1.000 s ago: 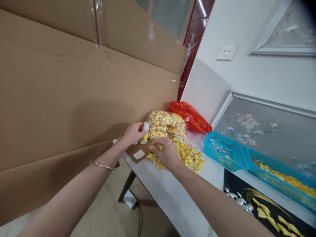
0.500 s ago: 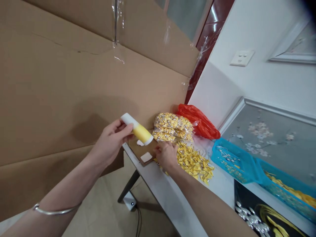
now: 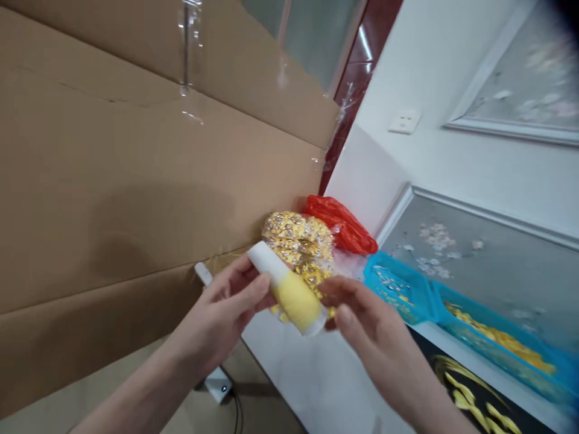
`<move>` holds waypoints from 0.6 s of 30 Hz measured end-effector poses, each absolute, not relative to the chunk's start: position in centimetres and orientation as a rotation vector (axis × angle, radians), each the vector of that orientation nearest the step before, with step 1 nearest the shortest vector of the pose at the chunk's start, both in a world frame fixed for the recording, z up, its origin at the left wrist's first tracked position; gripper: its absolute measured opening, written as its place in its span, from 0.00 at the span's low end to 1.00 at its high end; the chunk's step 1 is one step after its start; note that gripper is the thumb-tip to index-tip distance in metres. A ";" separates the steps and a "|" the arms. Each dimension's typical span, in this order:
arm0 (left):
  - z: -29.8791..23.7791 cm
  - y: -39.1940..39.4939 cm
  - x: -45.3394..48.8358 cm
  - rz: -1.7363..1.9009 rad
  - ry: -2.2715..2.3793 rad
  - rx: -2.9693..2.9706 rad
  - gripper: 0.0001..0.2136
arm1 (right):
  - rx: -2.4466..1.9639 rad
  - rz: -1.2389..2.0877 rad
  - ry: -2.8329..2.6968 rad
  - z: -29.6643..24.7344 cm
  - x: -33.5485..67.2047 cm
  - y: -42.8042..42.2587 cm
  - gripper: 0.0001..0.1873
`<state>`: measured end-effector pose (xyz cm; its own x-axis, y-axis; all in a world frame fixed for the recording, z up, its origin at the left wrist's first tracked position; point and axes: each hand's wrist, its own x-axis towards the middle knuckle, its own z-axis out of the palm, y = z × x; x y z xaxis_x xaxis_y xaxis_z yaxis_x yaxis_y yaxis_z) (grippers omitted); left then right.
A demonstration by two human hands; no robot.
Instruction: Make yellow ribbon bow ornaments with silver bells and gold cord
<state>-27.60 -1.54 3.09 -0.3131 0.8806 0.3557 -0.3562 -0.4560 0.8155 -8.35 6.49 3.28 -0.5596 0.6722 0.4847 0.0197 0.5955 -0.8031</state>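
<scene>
My left hand (image 3: 237, 301) is closed around the white end of a spool of yellow thread (image 3: 296, 298), thumb on top. The spool tilts down to the right, above the table (image 3: 289, 361). Close to its lower end is my right hand (image 3: 371, 328), fingers curled and thumb apart from them. I cannot tell whether its fingertips touch the spool or a loose thread end. Behind the spool lies a pile of small yellow pieces with silvery bits (image 3: 313, 274), partly hidden by the spool and hands.
Behind the pile are a clear bag of yellow pieces (image 3: 289, 228) and a red plastic bag (image 3: 341, 223). Blue trays (image 3: 427, 295) line the wall at right, near a black mat (image 3: 423, 346) with yellow strips. A tall cardboard sheet (image 3: 136, 181) stands at left.
My right hand has left the pile and come up beside the spool's lower end. The spool in my left hand has moved right and nearer. The view has shifted slightly.
</scene>
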 end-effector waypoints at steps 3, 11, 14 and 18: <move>3.0 -0.7 -24.1 1.755 0.675 1.075 0.10 | -0.520 1.176 -1.861 2.0 -5.1 3.9 0.20; 2.5 0.6 -16.3 1.736 0.947 1.119 0.18 | -0.767 0.196 -1.634 1.8 4.2 1.7 0.19; 1.8 0.3 -13.1 1.606 0.936 1.004 0.16 | -0.755 -0.030 -1.604 2.1 7.9 0.7 0.18; 1.6 -1.2 -7.9 1.416 0.925 0.991 0.17 | -0.754 0.096 -1.526 1.3 11.1 -0.6 0.20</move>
<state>-7.93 -1.18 1.63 -0.0270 0.9973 0.0676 -0.3388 -0.0727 0.9380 11.07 -0.61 1.28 0.0877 0.5043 0.8591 0.3932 0.7749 -0.4949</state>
